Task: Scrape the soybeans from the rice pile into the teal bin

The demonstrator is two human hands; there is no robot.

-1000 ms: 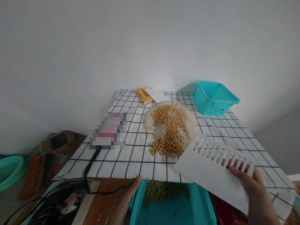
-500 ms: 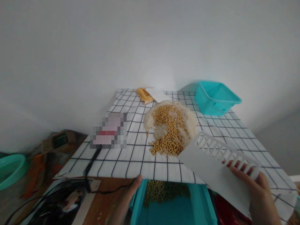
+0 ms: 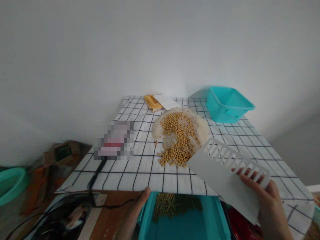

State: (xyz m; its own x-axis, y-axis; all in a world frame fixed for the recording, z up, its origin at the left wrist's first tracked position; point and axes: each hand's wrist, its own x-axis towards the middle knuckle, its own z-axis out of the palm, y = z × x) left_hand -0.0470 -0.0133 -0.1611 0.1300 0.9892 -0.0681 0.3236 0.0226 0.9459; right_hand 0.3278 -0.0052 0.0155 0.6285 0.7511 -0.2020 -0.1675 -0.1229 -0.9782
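Right hand (image 3: 268, 203) low at rt, fingers (image 3: 246, 173) curled thru the slots of a white scraper (image 3: 226, 176), gripping its slotted end tight. Scraper tilted, flat part slanting down, far corner just beside the near edge of the bean pile (image 3: 178, 138). Can't tell if touching the beans.

Left hand (image 3: 136, 210) at bottom middle, only partly seen. Thumb up against the left rim of a blue tub (image 3: 146, 216), at the table edge. Rest of that hand out of view, so can't tell how far open or if holding the tub.

Tub sits below the table edge, some beans (image 3: 175, 203) inside near its back.

Pile: yellow beans on top of white rice (image 3: 203, 128), spread on a checked cloth (image 3: 125, 170) w/ black lines.

Further back: second blue tub (image 3: 228, 105) at far rt corner, white bag (image 3: 167, 101) and orange packet (image 3: 153, 101) by the wall. Blurred-out patch (image 3: 115, 140) on cloth at left, black cable (image 3: 96, 173) near it. Green bowl (image 3: 10, 183) far left, off the table.
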